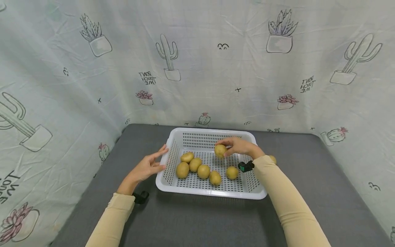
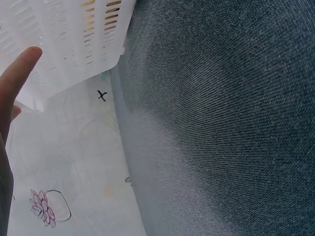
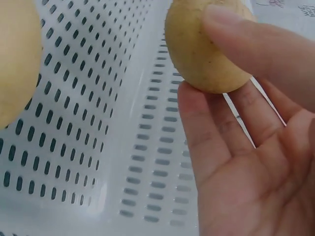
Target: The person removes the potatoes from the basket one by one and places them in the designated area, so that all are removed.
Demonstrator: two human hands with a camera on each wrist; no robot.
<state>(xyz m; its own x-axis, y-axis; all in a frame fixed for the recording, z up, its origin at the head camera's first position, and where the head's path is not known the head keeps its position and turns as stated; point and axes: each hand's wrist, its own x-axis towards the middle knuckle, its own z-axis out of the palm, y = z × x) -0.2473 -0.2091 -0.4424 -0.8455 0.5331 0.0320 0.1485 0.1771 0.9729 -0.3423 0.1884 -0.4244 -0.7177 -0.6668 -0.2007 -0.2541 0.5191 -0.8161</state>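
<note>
A white perforated plastic basket point(image 1: 211, 193) stands on the dark grey table, with several potatoes point(image 1: 203, 171) lying on its floor, mostly toward the left and front. Over the basket's back right part, my right hand point(image 1: 239, 146) holds a potato point(image 1: 220, 151) between thumb and fingers. The right wrist view shows that potato point(image 3: 206, 49) close up, the thumb on one side and the fingertips on the other. At the basket's left end is my left hand point(image 1: 146, 168), its fingers extended and touching or nearly touching the rim. In the left wrist view a finger point(image 2: 22, 71) points along the basket's wall point(image 2: 64, 54).
Another potato point(image 1: 273, 159) lies outside the basket on the right, partly hidden by the right sleeve point(image 1: 284, 199). A pale curtain point(image 1: 197, 68) printed with potted cacti surrounds the table point(image 1: 197, 223) at the back and sides.
</note>
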